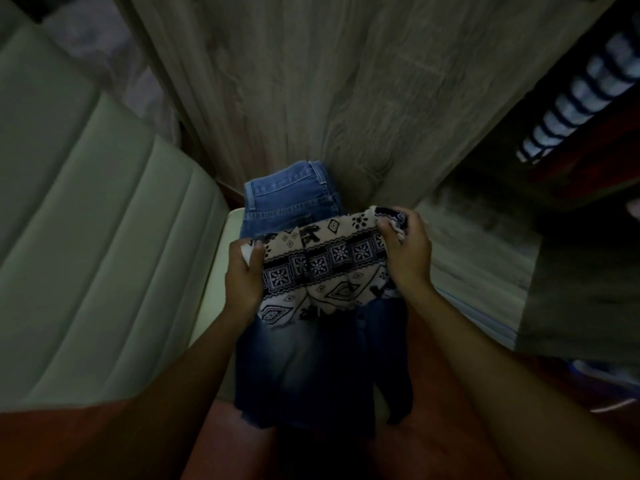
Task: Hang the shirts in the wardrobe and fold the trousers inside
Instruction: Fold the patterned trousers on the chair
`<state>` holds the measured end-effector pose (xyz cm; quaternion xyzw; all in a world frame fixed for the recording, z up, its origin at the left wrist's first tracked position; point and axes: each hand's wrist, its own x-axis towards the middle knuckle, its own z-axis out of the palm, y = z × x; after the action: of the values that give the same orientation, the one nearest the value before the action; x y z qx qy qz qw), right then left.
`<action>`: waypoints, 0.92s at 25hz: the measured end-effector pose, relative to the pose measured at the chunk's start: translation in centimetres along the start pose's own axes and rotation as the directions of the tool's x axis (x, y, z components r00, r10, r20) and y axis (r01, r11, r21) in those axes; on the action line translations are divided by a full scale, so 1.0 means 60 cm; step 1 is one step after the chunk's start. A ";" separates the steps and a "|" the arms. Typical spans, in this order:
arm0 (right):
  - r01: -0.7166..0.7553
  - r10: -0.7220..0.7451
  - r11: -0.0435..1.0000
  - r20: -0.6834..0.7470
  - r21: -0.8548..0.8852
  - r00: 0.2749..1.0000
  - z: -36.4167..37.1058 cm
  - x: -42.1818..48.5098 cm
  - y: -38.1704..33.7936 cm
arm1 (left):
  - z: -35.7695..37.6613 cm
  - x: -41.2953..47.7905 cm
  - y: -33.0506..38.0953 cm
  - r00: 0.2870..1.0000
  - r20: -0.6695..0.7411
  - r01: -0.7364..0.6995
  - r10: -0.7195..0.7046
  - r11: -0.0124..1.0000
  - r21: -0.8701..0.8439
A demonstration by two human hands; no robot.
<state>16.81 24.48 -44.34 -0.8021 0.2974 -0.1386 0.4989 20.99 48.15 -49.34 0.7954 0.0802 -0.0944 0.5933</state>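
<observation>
Two hands are seen gripping one patterned black-and-white garment (pixel 322 268): left hand (pixel 242 275) curled on its left edge, right hand (pixel 408 251) bunched on its upper right corner. It is held just over folded blue jeans (pixel 287 199). Darker denim (pixel 304 368) hangs beneath, against a grey wood-grain panel (pixel 311 81).

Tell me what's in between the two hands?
In the head view, a black-and-white patterned cloth stretches between the left hand and right hand, both gripping it.

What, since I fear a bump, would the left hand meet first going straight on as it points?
Probably the folded blue jeans, just beyond the patterned garment the left hand grips; depth is unclear.
</observation>
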 end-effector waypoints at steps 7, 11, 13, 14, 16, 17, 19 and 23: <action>0.027 -0.038 0.973 -0.044 -0.230 0.998 0.010 0.021 0.028 | 0.019 0.002 0.014 0.967 -0.235 -0.007 0.095 0.937 0.349; 0.570 -0.468 0.734 0.333 -0.369 0.818 -0.045 -0.047 0.013 | -0.005 -0.077 0.015 0.856 0.211 -0.513 0.471 0.734 0.445; 0.732 -0.412 0.550 0.632 -0.402 0.656 -0.050 -0.071 0.028 | -0.009 -0.095 -0.024 0.788 0.486 -0.613 0.378 0.551 0.566; 0.773 -0.353 0.469 0.711 -0.427 0.607 -0.043 -0.073 0.043 | -0.008 -0.096 -0.043 0.771 0.554 -0.634 0.315 0.463 0.619; 0.791 -0.254 0.350 0.762 -0.501 0.595 -0.019 -0.066 0.061 | 0.002 -0.090 -0.054 0.798 0.564 -0.596 0.214 0.425 0.682; 0.776 -0.198 0.317 0.762 -0.546 0.617 -0.010 -0.059 0.062 | 0.010 -0.085 -0.054 0.822 0.540 -0.560 0.180 0.426 0.711; 0.742 -0.086 0.249 0.749 -0.622 0.657 0.003 -0.048 0.063 | 0.029 -0.082 -0.041 0.856 0.500 -0.504 0.129 0.422 0.754; 0.723 0.074 0.194 0.745 -0.663 0.663 0.008 -0.028 0.047 | 0.048 -0.077 -0.046 0.892 0.427 -0.449 0.148 0.399 0.799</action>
<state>14.81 24.94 -46.91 -0.9683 -0.0670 0.2333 -0.0586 15.69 46.09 -51.56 0.9628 -0.2133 -0.1276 0.1058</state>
